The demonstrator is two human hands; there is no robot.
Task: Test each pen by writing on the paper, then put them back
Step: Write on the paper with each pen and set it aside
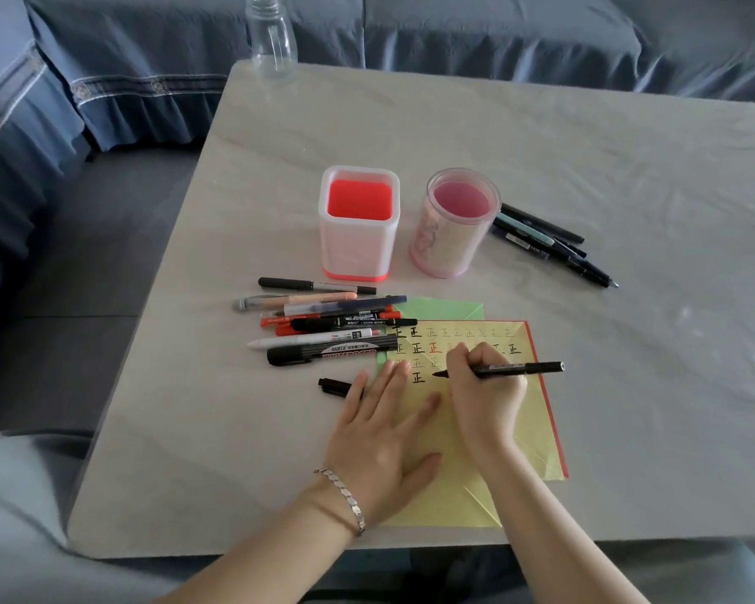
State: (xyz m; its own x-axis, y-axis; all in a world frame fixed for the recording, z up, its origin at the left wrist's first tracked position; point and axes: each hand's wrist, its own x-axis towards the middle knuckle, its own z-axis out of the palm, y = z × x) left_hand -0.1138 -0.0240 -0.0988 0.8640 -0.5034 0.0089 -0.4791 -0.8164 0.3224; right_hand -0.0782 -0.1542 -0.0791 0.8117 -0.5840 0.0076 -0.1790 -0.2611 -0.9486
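The right hand [484, 385] pinches a black pen [519, 369] between curled fingers and thumb, its barrel trailing out to that hand's right and its tip touching the yellow paper [537, 433] just left of the knuckles, beside the last character in the rows of test marks. The left hand [384, 429] lies flat with its fingers straight and spread, holding nothing. It presses the sheet's near-left part, evidently to keep the paper from sliding under the strokes. A black pen cap [333, 384] lies on the table [628, 385] at the tip of the left little finger, probably left there so that it can go back on quickly. Just beyond the left fingertips is a pile of pens [323, 329], which overlaps the paper's far-left edge. Farther ahead of both hands stand a square holder [360, 241] and a round holder [450, 246], both with no pens in them. A few dark pens [550, 241] lie well beyond the right hand, against the round holder's right side, perhaps sorted apart. Judging by the filled rows, testing seems well along, but no pen is back in a holder yet.
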